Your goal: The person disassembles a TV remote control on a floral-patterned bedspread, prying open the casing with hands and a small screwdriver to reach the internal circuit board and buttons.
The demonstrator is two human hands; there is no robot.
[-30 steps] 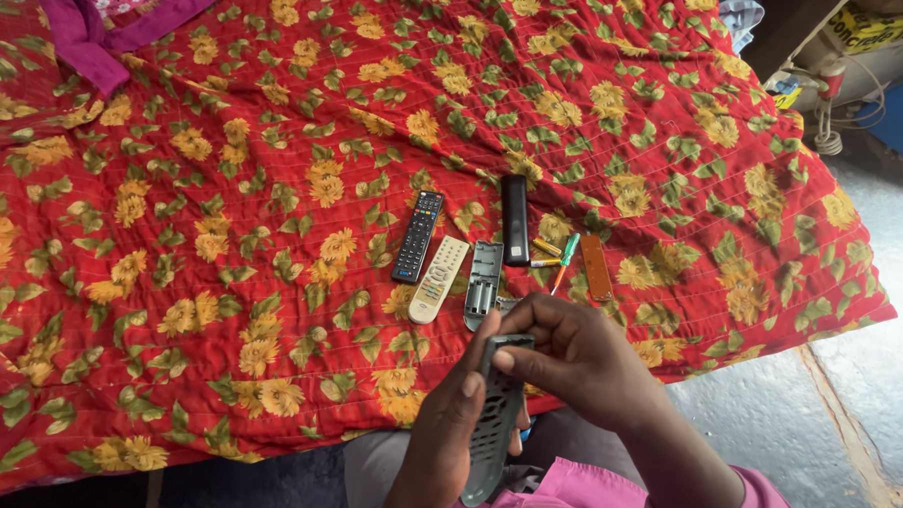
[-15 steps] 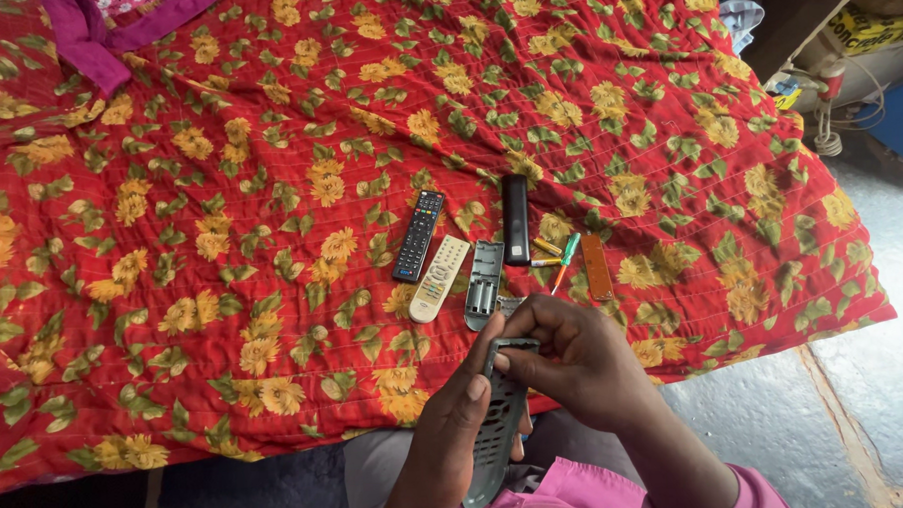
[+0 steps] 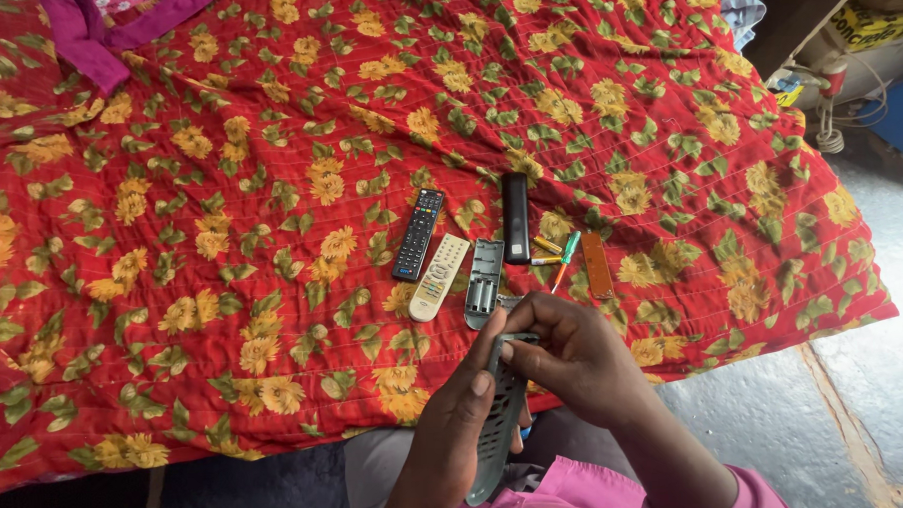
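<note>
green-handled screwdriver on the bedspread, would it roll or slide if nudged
The screwdriver would probably roll little: the quilted floral bedspread looks soft and should grip it. Its slim round handle might turn slightly. It looks small, so likely light and stiff to lift.

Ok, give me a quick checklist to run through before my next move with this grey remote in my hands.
1. Left hand grips the grey remote from below: ok.
2. Right hand fingertips on its top end: ok.
3. Open remote shell lies on the bedspread within reach: ok.
4. Screwdriver beside the shell, free to pick up: ok.
5. Batteries loose by the screwdriver, not under anything: ok.
6. Whether the grey remote's cover is seated: cannot tell, the hands hide it.
</note>
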